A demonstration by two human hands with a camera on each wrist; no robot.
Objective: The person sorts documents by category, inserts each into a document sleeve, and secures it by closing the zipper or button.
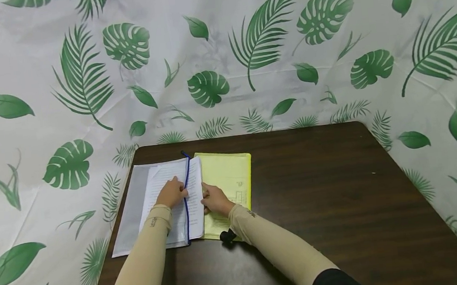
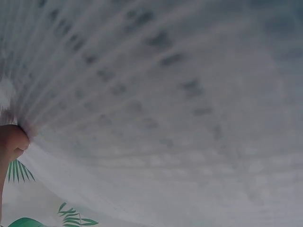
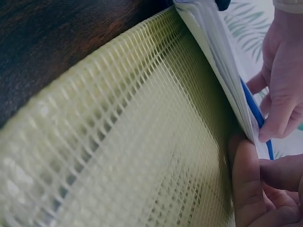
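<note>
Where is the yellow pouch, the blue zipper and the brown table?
yellow pouch (image 1: 227,172), head view, its bare upper middle.
blue zipper (image 1: 186,188), head view, midway along the strip.
brown table (image 1: 340,187), head view, bare top.

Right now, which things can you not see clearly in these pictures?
- Left wrist view: the clear pouch fills the frame, blurred; its print is unreadable.
- Head view: text on the papers is too small.
- Right wrist view: the right hand is cut off by the edge.

Printed lines on the sheets (image 2: 165,109) a blur in the left wrist view, perhaps text; right hand (image 3: 258,189) cropped at the frame edge.
</note>
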